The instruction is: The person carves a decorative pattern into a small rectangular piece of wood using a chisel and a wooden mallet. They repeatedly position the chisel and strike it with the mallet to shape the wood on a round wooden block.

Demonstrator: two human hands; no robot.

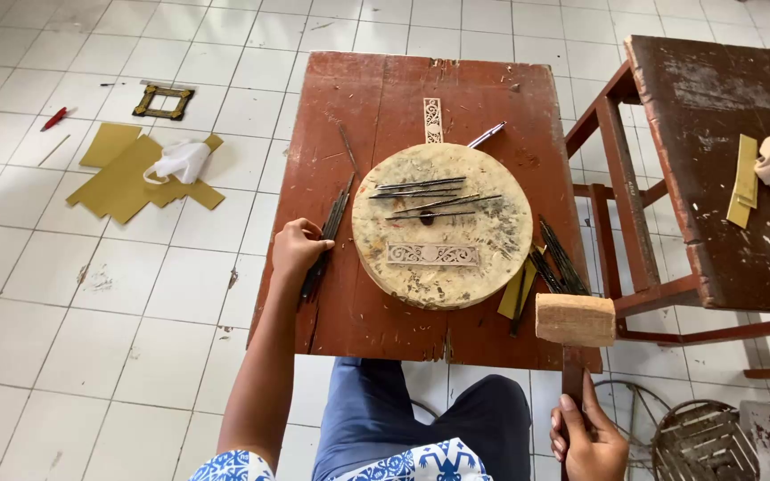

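At upper left, yellow sheets (122, 178) are lying on the floor. The left hand (298, 249) is curling around thin dark tools (327, 236) beside the round block (443, 224) (mid frame). At lower right, the right hand (588, 436) is gripping the wooden mallet (575, 319).

Mallet (575, 319) handle mostly hidden in right hand (588, 438); hand cut off by bottom edge; carved strip (433, 255) pattern too small.

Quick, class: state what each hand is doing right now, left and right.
Left hand: closed on a bundle of thin dark chisels lying on the red table.
Right hand: closed around the wooden mallet handle.
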